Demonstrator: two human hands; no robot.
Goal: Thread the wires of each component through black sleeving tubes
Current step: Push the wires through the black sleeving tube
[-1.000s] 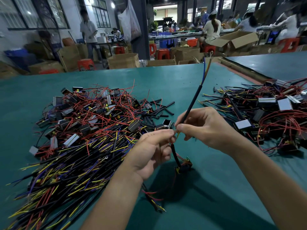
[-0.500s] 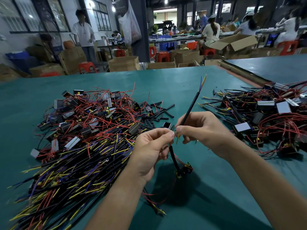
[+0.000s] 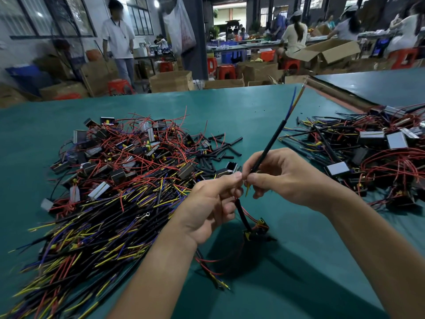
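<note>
Two hands work above a matte green tabletop. The right hand has its fingers curled round the near end of one slim, smooth black sleeving tube. The tube slants up and away, and two thin wires, one blue and one orange-brown, fan out of its far mouth. The left hand pinches the wires between thumb and forefinger at the tube's near mouth.

Below the left hand a second sleeve, also black, curves down to one small blocky component; whether it touches the tabletop I cannot tell.

There are two tangled heaps. The left heap and the right heap both mix red, yellow and blue wire with boxy black-and-silver parts. Short, stiff loose tube pieces lie scattered beside the left heap, too many to count.
</note>
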